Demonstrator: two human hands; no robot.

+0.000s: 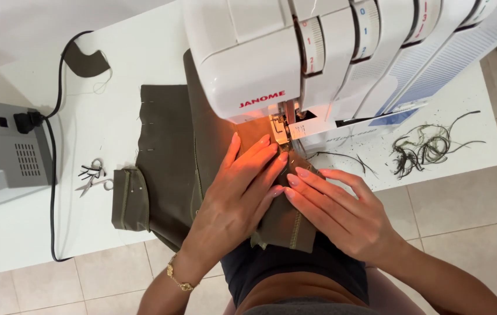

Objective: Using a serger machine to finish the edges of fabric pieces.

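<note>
left hand (239,192) and right hand (339,210), both flat and open, press olive fabric (169,146) at presser foot (279,129); near seam stitched, rest unsewn

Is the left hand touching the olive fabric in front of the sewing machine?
Touching. The head view shows the left hand lying flat on the olive fabric, fingers spread toward the presser foot, with no gap visible under the palm.
</note>
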